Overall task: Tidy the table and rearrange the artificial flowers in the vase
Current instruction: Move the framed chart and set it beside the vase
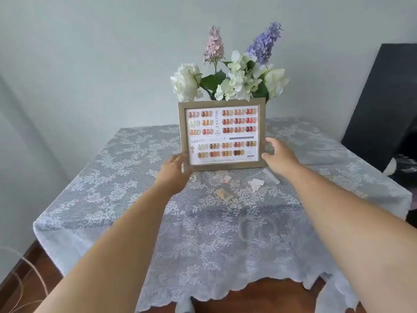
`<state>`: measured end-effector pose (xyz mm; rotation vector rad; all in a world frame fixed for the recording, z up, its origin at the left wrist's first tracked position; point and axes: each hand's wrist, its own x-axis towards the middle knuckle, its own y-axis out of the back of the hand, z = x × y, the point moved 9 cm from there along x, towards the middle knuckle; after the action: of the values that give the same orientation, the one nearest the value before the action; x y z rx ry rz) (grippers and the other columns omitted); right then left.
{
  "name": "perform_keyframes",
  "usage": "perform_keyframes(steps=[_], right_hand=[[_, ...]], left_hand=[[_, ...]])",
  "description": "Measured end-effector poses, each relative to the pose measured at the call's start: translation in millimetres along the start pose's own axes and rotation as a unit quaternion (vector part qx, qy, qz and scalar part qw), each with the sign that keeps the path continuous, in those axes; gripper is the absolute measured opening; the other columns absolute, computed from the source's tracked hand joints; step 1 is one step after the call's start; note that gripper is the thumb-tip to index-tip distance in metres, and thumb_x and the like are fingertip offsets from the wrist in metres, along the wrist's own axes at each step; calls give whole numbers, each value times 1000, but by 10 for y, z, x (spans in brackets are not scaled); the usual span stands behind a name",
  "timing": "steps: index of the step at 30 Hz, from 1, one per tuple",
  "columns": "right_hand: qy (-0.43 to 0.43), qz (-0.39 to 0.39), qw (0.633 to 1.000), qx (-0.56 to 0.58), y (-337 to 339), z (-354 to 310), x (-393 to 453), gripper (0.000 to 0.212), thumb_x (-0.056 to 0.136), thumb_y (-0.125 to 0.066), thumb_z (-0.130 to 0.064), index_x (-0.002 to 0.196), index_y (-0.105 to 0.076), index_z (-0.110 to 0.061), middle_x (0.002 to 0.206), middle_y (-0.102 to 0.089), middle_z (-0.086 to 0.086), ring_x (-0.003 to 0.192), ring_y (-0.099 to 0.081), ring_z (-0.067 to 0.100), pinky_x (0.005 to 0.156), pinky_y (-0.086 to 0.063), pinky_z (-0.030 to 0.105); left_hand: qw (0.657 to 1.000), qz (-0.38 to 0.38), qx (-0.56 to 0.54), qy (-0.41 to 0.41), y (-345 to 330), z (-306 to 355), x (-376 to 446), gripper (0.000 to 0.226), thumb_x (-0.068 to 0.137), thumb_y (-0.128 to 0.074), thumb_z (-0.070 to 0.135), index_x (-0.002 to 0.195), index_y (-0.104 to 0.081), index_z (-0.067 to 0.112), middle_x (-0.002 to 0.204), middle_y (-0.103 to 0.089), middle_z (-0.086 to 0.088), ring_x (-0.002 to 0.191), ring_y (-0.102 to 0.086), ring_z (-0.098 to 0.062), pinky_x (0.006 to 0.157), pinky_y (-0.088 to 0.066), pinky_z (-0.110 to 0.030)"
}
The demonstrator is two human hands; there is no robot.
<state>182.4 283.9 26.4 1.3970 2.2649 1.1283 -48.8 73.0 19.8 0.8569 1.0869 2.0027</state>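
A wooden picture frame (222,167) holding a nail-colour chart stands upright at the middle of the lace-covered table (126,199). Behind it rise the artificial flowers (234,80): white blooms, a pink spike and a purple spike. Their vase is hidden by the frame. My left hand (174,171) is curled on the frame's lower left corner, slightly blurred. At the frame's lower right edge, my right hand (278,154) has its fingers spread, thumb just touching or very near the wood.
Small clear packets (225,179) (223,193) (256,183) lie in front of the frame. Two clear rings (257,229) rest nearer me. A black board (383,98) leans at the right, with dark clutter below it. Cords lie on the wooden floor (27,279) at the left.
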Motion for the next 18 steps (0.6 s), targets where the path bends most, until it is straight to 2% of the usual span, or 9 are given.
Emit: perform_keyframes(steps=[2, 6, 8, 10, 11, 12, 14, 16, 18], right_hand=[[-25, 30, 997, 70, -36, 84, 129, 67, 91, -58, -19, 149, -24, -26, 151, -36, 7, 129, -45, 27, 105, -41, 46], [-41, 55, 988, 136, -177, 249, 403, 74, 92, -59, -18, 150, -16, -27, 153, -33, 10, 135, -39, 26, 106, -38, 42], [-48, 69, 985, 150, -186, 291, 524, 74, 92, -59, -18, 150, -16, -29, 151, -37, 8, 129, -45, 23, 92, -47, 33], [-52, 60, 983, 164, -248, 333, 621, 72, 92, -58, -18, 150, -17, -31, 145, -44, 7, 112, -51, 15, 69, -42, 19], [-52, 53, 982, 174, -275, 340, 653, 71, 92, -57, -16, 149, -18, -32, 143, -47, 7, 106, -52, 13, 64, -39, 17], [-49, 48, 981, 181, -296, 341, 673, 71, 92, -57, -15, 149, -18, -32, 142, -49, 7, 101, -53, 13, 64, -41, 18], [-46, 37, 983, 176, -332, 359, 698, 71, 93, -55, -12, 149, -17, -34, 141, -51, 9, 99, -57, 16, 77, -51, 29], [-46, 25, 986, 155, -350, 380, 694, 71, 94, -54, -11, 148, -16, -39, 144, -48, 11, 103, -56, 19, 89, -51, 39], [-46, 15, 988, 145, -356, 398, 686, 72, 95, -54, -13, 147, -15, -42, 146, -44, 13, 112, -57, 24, 93, -49, 40]], left_hand=[[996, 26, -72, 38, -45, -102, 155, 53, 97, -51, 34, 147, -35, 26, 153, -34, 0, 124, -51, -25, 99, -48, -46], [973, 57, -211, 72, -211, -274, 348, 58, 94, -58, 26, 145, -33, 35, 149, -38, 2, 120, -47, -12, 97, -46, -45], [959, 81, -261, 74, -209, -341, 421, 64, 93, -59, 18, 147, -29, 36, 149, -38, 3, 117, -51, -9, 92, -53, -43], [955, 93, -272, 75, -202, -406, 495, 69, 94, -58, 13, 148, -25, 40, 147, -40, 5, 111, -56, -9, 73, -56, -26], [956, 96, -267, 77, -192, -427, 527, 70, 94, -58, 13, 148, -24, 42, 146, -42, 7, 107, -58, -8, 64, -52, -18], [957, 96, -263, 79, -182, -442, 563, 72, 93, -58, 13, 148, -23, 43, 143, -44, 8, 102, -60, -6, 59, -48, -15], [960, 86, -255, 81, -161, -464, 627, 75, 93, -58, 13, 148, -20, 47, 133, -52, 11, 92, -62, -1, 58, -45, -16], [963, 65, -246, 88, -152, -479, 661, 77, 94, -56, 12, 146, -15, 53, 121, -59, 12, 86, -64, -3, 58, -47, -21], [969, 47, -226, 90, -148, -482, 690, 81, 95, -55, 9, 145, -12, 55, 113, -60, 11, 78, -66, -8, 53, -48, -23]])
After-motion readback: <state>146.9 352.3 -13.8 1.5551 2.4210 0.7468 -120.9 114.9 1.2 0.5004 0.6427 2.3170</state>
